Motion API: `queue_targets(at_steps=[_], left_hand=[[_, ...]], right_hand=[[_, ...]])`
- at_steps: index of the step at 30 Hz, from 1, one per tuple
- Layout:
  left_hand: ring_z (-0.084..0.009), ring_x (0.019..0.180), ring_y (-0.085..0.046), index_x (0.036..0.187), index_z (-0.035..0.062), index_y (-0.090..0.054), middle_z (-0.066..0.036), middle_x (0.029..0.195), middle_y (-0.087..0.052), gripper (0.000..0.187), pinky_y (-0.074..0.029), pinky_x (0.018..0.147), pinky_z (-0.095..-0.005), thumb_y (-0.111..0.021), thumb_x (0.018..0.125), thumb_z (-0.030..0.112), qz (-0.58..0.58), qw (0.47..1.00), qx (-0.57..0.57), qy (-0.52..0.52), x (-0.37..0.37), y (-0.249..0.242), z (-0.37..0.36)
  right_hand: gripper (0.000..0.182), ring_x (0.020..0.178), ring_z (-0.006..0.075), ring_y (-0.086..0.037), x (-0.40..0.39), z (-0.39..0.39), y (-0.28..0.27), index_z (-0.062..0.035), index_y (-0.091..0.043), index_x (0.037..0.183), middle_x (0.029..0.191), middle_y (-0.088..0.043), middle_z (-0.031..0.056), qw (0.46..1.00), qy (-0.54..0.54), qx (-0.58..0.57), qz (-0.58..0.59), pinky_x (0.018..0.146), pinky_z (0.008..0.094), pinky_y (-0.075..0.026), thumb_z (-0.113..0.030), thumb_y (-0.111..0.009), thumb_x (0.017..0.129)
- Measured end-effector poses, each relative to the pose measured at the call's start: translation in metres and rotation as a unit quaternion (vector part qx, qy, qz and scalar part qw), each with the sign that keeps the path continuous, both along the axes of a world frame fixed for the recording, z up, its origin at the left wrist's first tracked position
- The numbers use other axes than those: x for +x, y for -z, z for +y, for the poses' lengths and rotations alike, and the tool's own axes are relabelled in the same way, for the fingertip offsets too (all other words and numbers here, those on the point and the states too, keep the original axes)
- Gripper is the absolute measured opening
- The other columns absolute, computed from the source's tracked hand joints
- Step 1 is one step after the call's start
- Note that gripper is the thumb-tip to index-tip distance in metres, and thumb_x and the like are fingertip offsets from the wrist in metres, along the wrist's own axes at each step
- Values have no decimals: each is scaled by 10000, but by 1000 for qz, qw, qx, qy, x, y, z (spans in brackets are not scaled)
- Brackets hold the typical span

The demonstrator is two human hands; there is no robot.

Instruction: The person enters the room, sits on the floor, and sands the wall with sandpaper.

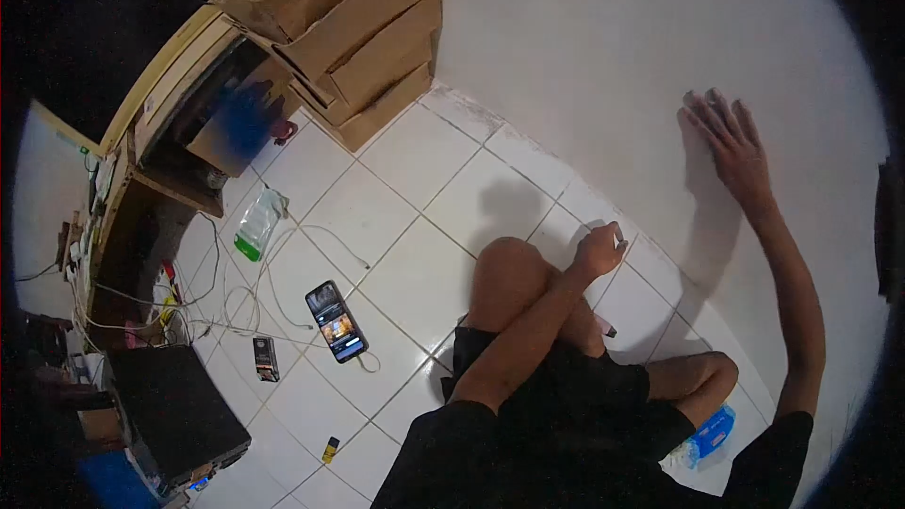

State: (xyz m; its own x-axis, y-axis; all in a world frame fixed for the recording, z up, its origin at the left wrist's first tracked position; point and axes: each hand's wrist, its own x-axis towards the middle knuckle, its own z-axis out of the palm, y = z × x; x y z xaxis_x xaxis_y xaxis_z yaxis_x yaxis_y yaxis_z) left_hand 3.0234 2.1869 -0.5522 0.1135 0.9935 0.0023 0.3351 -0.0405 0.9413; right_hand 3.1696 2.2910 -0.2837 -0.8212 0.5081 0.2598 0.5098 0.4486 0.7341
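My left hand (pixel 600 251) is closed in front of my raised knee, above the floor tiles near the foot of the wall. Something small and pale shows at its fingertips, but I cannot tell what it is. My right hand (pixel 735 151) is stretched up with its fingers extended, the palm side toward the white wall (pixel 603 57). Its shadow falls on the wall just beside it.
On the tiled floor (pixel 396 254) lie a lit phone (pixel 336 322), a small dark box (pixel 266 359), a yellow-and-black bottle (pixel 331 451), a green-and-clear packet (pixel 260 224) and tangled white cables. Cardboard boxes (pixel 377 57) stand in the corner. A blue package (pixel 714 434) lies by my leg.
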Motion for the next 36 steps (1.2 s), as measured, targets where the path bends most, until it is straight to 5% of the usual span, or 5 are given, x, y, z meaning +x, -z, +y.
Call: queue_targets(at_steps=[8, 18, 27, 32, 36], left_hand=[[-388, 821, -630, 886, 58, -577, -186, 800, -643, 211, -497, 722, -493, -664, 823, 240, 9, 1000, 13, 8, 3, 2, 0], [-355, 840, -611, 927, 83, -558, -161, 846, -607, 211, -479, 748, -482, -625, 848, 267, 27, 997, 72, 0, 8, 26, -8], [-364, 896, -598, 924, 60, -550, -168, 913, -611, 230, -481, 738, -495, -648, 807, 232, 49, 996, 42, 59, 15, 25, -1], [-372, 894, -604, 934, 37, -552, -183, 915, -615, 224, -490, 740, -490, -616, 813, 214, 54, 996, 58, 46, 19, 37, 2], [-378, 918, -613, 942, 8, -553, -202, 923, -622, 243, -497, 766, -498, -589, 808, 208, 63, 995, 56, 45, 15, 40, 2]], right_hand=[[637, 1439, 207, -207, -2, 40, -155, -201, -322, 1463, 1563, -226, -22, 962, -120, 226, 92, 1179, 450, -168, -73, -481, 860], [702, 1443, 182, -169, -9, -2, 16, -218, -317, 1462, 1555, -226, -48, 989, -3, -137, -48, 1215, 398, -107, -115, -577, 818], [667, 1428, 193, -233, -36, 34, -166, -202, -317, 1473, 1530, -303, -1, 971, -101, 161, 147, 1195, 426, -153, -6, -519, 868], [647, 1438, 207, -204, -38, 36, -80, -221, -305, 1477, 1545, -268, -6, 985, 92, 142, 20, 1196, 438, -124, -16, -480, 889], [716, 1445, 196, -172, -26, 14, 19, -197, -316, 1468, 1563, -211, -31, 996, -44, -72, -7, 1207, 417, -112, 30, -533, 824]])
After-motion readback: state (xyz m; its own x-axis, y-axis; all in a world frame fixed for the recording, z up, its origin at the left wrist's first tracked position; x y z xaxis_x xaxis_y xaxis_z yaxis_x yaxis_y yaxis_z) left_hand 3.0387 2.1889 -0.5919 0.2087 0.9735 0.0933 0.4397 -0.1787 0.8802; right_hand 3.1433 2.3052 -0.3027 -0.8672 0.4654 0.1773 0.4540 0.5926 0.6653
